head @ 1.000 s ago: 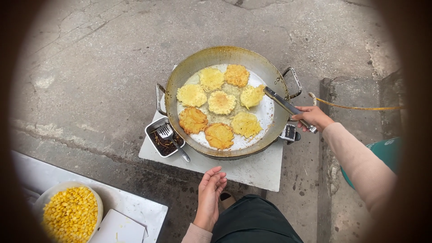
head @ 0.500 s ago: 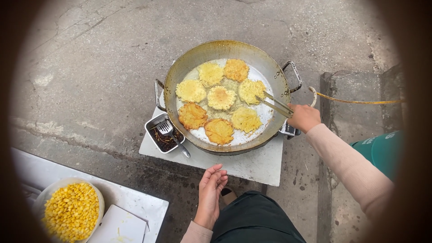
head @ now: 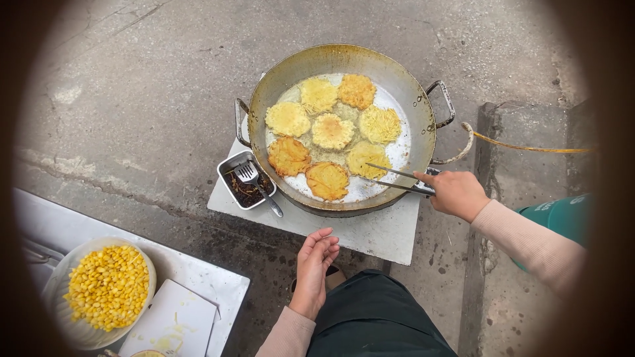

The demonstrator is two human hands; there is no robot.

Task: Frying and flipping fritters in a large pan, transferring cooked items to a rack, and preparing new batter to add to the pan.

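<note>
A wide metal pan (head: 397, 73) of hot oil sits on a white stove top (head: 370, 235) and holds several round golden fritters (head: 331, 131). My right hand (head: 456, 194) grips metal tongs (head: 397, 178) at the pan's near right rim, their tips open over the oil beside a fritter (head: 366, 158). My left hand (head: 314, 264) hangs empty below the stove top, fingers loosely together, near my dark-trousered knee (head: 377, 317).
A small metal tray (head: 239, 188) with dark scraps and a slotted spatula (head: 254, 182) rests at the pan's left. A bowl of corn kernels (head: 106, 287) and a white board (head: 175, 317) lie on a white surface lower left. A green container (head: 562, 218) stands right. Concrete ground all around.
My right hand drew the tongs back from over the pan's right side toward the near right rim. The view shifted, so the pan sits higher. My left hand stayed where it was.
</note>
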